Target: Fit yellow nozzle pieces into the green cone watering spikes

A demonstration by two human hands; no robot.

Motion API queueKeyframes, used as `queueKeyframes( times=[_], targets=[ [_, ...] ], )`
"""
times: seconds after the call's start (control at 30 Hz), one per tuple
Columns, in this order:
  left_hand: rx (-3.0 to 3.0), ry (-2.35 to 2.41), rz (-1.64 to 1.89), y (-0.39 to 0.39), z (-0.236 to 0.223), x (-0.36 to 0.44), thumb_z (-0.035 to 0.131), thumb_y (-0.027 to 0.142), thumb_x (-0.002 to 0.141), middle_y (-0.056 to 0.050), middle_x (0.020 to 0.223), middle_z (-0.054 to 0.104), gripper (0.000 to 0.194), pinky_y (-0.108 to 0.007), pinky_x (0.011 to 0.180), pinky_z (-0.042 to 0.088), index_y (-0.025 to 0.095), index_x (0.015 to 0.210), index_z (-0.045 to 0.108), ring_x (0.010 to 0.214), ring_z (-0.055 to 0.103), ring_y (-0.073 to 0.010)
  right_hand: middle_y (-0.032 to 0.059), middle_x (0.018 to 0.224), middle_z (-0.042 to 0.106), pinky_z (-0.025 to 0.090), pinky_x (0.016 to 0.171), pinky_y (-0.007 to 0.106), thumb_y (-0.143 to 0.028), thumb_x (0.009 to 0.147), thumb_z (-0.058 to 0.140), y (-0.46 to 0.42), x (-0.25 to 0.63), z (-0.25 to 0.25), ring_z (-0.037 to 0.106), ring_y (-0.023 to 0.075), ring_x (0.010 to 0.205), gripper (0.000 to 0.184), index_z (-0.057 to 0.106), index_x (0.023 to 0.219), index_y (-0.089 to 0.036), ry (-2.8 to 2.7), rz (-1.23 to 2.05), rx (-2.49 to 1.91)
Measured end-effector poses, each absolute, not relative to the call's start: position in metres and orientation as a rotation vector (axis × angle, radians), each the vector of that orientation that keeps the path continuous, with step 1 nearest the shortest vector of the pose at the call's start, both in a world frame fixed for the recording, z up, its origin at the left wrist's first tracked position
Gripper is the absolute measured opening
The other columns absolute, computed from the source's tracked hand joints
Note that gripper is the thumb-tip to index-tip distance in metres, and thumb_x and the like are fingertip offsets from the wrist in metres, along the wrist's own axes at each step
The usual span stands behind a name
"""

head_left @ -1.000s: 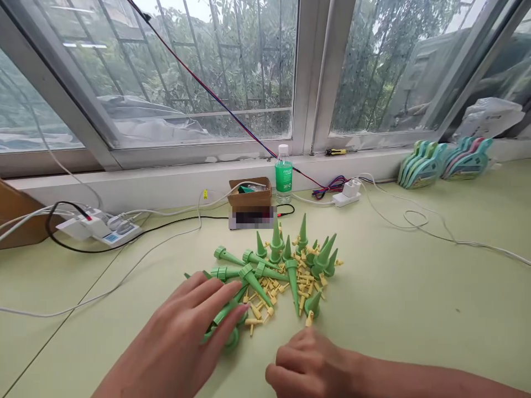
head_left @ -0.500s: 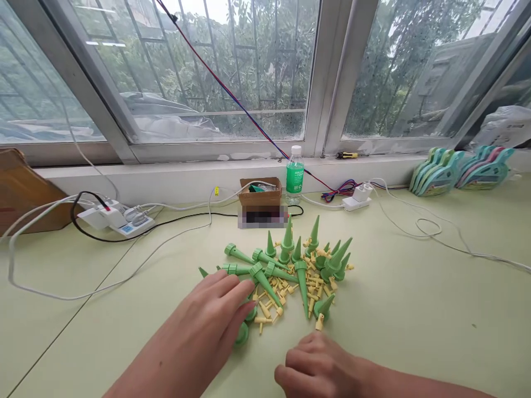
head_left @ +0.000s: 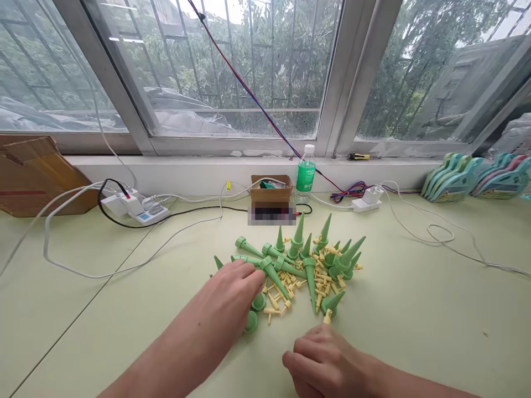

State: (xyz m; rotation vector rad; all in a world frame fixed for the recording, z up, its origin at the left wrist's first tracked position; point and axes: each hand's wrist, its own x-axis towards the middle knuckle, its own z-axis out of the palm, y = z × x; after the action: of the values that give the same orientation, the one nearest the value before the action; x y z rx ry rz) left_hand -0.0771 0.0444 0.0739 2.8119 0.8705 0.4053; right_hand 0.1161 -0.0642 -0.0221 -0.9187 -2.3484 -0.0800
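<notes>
Green plastic spikes (head_left: 274, 276) with ribbed caps, some upright and some lying down, are heaped with small yellow plastic fittings (head_left: 271, 301) on the pale green table. At the heap's left side is my left hand (head_left: 230, 301), its fingers curled downward among the spikes; the fingertips and anything in them are hidden. Nearer me on the right, my right hand (head_left: 326, 356) is closed in a fist low over the table. One yellow fitting (head_left: 328, 317) sticks up from its far side, seemingly pinched there, close to a tilted green spike (head_left: 333, 303).
Behind the heap stand a small cardboard box (head_left: 271, 194) and a bottle with a green label (head_left: 306, 174). White cables run from a power strip (head_left: 151, 213) on the left. Bundled pastel plastic pieces (head_left: 452, 177) stand at the far right.
The view has shifted, so the scene sits further right. My left hand's fingers have curled in more at the heap's left side. My right hand stays closed in about the same place.
</notes>
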Motion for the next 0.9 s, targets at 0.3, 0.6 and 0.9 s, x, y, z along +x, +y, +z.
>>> queueKeyframes(
  times=[0.3, 0.6, 0.9],
  targets=[
    [2.781, 0.834, 0.417, 0.046, 0.068, -0.075, 0.040, 0.006, 0.087, -0.001, 0.072, 0.053, 0.023, -0.025, 0.058, 0.035, 0.018, 0.072, 0.053, 0.064, 0.050, -0.0142, -0.0030, 0.056, 0.044, 0.023, 0.046, 0.027, -0.004, 0.081, 0.041, -0.068, 0.117, -0.022, 0.034, 0.0106, 0.044, 0.019, 0.046, 0.072, -0.019, -2.368, -0.011, -0.969],
    [2.828, 0.788, 0.491, 0.035, 0.083, -0.073, 0.039, -0.006, 0.077, 0.000, 0.067, 0.049, 0.027, -0.026, 0.055, 0.031, 0.018, 0.067, 0.048, 0.062, 0.045, -0.0138, -0.0020, 0.058, 0.048, 0.029, 0.050, 0.027, -0.005, 0.086, 0.038, -0.069, 0.116, -0.019, 0.041, 0.0117, 0.047, 0.019, 0.053, 0.088, -0.017, -2.274, 0.006, -0.992],
    [2.916, 0.549, 0.581, 0.005, 0.105, -0.074, 0.043, -0.011, 0.068, 0.001, 0.070, 0.049, 0.030, -0.028, 0.056, 0.030, 0.019, 0.070, 0.041, 0.063, 0.043, -0.0143, -0.0007, 0.072, 0.057, 0.043, 0.058, 0.025, -0.016, 0.090, 0.050, -0.074, 0.110, -0.023, 0.052, 0.0113, 0.054, 0.023, 0.050, 0.113, -0.018, -1.913, 0.032, -1.185]
  ],
)
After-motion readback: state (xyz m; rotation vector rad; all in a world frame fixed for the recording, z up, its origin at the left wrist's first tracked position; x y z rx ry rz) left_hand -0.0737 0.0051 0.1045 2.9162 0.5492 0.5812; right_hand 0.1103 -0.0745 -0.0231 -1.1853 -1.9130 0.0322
